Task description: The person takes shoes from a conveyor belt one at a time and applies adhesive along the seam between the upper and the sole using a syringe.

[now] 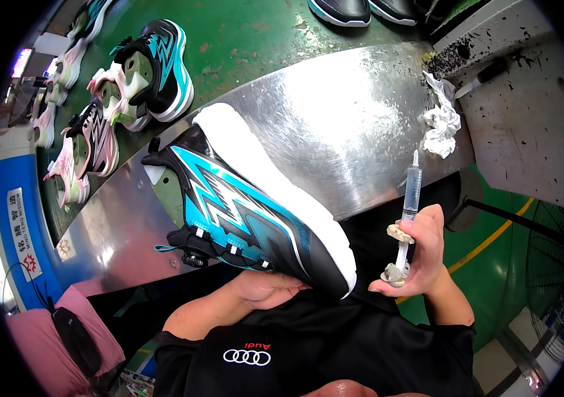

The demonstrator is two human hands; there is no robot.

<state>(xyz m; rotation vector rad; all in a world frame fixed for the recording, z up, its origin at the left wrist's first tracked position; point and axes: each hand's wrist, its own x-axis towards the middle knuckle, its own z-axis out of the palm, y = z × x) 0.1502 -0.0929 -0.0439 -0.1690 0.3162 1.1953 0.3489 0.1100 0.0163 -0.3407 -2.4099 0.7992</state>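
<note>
A black and teal sneaker [242, 215] with a thick white sole lies tilted on its side above the near edge of the metal table. A green shoe last shows in its opening, and a dial with laces faces left. My left hand [270, 290] grips the sneaker by its toe end, its fingers partly hidden underneath. To the right of the shoe, my right hand [424, 251] is closed around a clear syringe [413, 188]. The syringe's nozzle points up, away from me, and whitish wrapping covers its finger flange and plunger end. Clear liquid seems to fill the barrel.
Crumpled white tissue [442, 122] and a black-handled tool [483, 78] lie at the right of the metal table [335, 99]. Several shoes, including a teal and black sneaker [169, 73], line the green surface [242, 40] beyond. A blue machine panel [20, 218] stands left; a fan [553, 258] is at right.
</note>
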